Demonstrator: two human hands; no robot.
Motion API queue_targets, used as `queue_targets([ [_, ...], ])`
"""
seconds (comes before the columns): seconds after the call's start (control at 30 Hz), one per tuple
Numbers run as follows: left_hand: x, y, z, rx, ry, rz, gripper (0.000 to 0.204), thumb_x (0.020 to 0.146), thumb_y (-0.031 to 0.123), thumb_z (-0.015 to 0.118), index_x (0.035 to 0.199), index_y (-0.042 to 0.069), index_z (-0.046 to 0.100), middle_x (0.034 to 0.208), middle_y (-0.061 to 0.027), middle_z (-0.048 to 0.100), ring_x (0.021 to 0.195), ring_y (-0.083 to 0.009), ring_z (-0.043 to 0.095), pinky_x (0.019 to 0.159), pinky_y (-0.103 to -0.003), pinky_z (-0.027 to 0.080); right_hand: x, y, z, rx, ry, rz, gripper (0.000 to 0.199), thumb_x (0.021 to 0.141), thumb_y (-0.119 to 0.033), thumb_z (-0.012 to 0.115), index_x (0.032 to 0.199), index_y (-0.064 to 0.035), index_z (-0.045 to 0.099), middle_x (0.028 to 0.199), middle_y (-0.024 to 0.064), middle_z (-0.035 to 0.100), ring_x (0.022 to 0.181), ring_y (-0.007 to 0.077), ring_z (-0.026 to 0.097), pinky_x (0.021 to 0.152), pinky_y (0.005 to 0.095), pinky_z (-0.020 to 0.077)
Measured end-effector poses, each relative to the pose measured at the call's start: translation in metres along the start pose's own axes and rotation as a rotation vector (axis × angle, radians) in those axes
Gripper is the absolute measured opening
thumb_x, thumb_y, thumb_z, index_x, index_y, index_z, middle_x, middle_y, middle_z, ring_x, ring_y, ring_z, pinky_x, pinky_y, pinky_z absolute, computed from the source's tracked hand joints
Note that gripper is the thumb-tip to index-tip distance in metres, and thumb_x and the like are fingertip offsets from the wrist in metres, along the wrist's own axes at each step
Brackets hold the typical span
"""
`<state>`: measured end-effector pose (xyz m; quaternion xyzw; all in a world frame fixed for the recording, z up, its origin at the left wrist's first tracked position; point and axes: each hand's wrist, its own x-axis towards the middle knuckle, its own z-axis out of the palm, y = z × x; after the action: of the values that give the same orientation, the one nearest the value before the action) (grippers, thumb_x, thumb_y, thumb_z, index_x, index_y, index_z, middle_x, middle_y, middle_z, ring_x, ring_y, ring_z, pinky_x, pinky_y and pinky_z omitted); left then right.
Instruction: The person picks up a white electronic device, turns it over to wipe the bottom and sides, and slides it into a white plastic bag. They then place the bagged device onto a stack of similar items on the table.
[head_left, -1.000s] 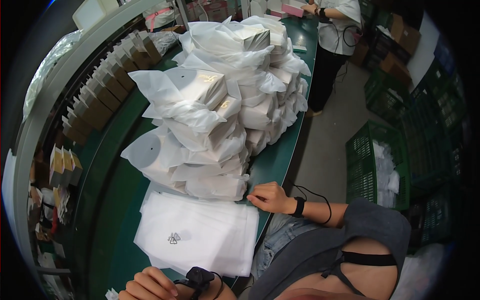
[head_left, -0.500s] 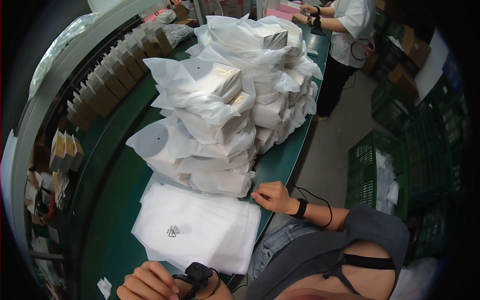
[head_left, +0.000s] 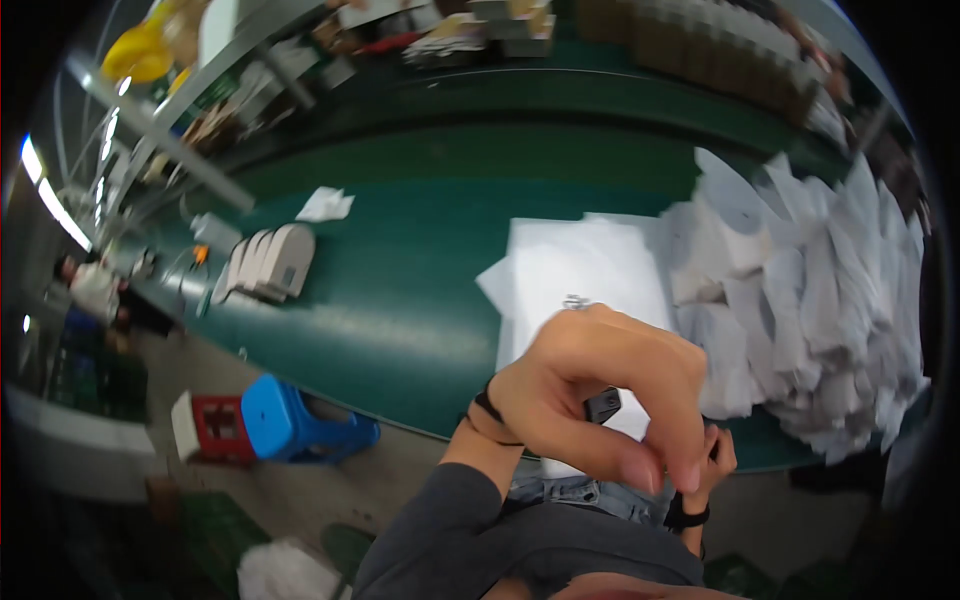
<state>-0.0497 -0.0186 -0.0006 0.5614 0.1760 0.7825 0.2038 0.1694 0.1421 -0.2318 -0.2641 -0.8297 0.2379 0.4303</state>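
Note:
My left hand (head_left: 610, 390) hangs close in front of me, above the flat white plastic bags (head_left: 580, 255). Its fingers curl round toward the thumb, and I see nothing held between them. A small dark thing shows through the loop of thumb and fingers; I cannot make it out. Lower and to the right is my right hand (head_left: 718, 460), at the table's front edge. Its fingers are curled and partly hidden, so what they hold, if anything, does not show. Right of the flat bags rises a heap of packages in translucent white bags (head_left: 800, 310).
Several arched, pale boxes (head_left: 275, 262) stand together on the green table (head_left: 400, 290), near a crumpled white sheet (head_left: 326, 204). A blue stool (head_left: 290, 420) and a red-and-white stool (head_left: 208, 425) are on the floor. At the far left stands another person (head_left: 98, 290).
My view has swung left, so the bagged heap now lies at the right. My left hand has risen into the middle of the view, over the flat bags.

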Motion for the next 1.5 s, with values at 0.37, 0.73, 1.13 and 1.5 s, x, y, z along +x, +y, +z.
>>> queue_targets([
  [0.37, -0.008, 0.01, -0.002, 0.053, -0.168, 0.191, 0.021, 0.083, 0.021, 0.068, 0.074, 0.002, 0.067, 0.056, -0.0015, 0.055, 0.045, -0.0119, 0.048, 0.042, -0.022, 0.034, 0.001, 0.005, -0.001, 0.064, -0.047, 0.094, 0.022, 0.091, -0.008, 0.054, 0.073, 0.004, 0.058, 0.056, 0.0078, 0.048, 0.046, 0.0164, 0.042, 0.043, 0.0293, 0.0293],
  [0.73, -0.004, 0.011, -0.003, 0.056, -0.276, 0.122, 0.016, 0.076, 0.016, 0.074, 0.078, 0.003, 0.066, 0.063, -0.0047, 0.056, 0.049, -0.0191, 0.048, 0.043, -0.028, 0.032, 0.001, 0.005, 0.002, 0.052, -0.015, 0.077, 0.022, 0.091, -0.008, 0.054, 0.073, 0.0043, 0.058, 0.056, 0.0077, 0.048, 0.046, 0.016, 0.041, 0.044, 0.0288, 0.0286],
  [1.13, 0.01, 0.033, -0.01, 0.134, -0.516, 0.295, 0.014, 0.085, 0.016, 0.065, 0.078, 0.004, 0.063, 0.06, -0.0034, 0.055, 0.048, -0.014, 0.05, 0.044, -0.024, 0.038, 0.002, 0.0, -0.001, 0.052, -0.058, 0.099, 0.024, 0.092, -0.008, 0.052, 0.073, 0.0056, 0.055, 0.057, 0.0071, 0.045, 0.048, 0.0144, 0.039, 0.045, 0.028, 0.0282],
  [1.5, 0.003, 0.035, -0.004, 0.134, -0.412, 0.319, 0.018, 0.083, 0.016, 0.068, 0.07, 0.003, 0.064, 0.055, -0.0037, 0.053, 0.042, -0.0136, 0.048, 0.037, -0.022, 0.034, -0.001, 0.008, 0.0, 0.053, -0.082, 0.105, 0.025, 0.093, -0.009, 0.051, 0.073, 0.0067, 0.054, 0.059, 0.0082, 0.046, 0.05, 0.016, 0.039, 0.046, 0.0286, 0.0292],
])
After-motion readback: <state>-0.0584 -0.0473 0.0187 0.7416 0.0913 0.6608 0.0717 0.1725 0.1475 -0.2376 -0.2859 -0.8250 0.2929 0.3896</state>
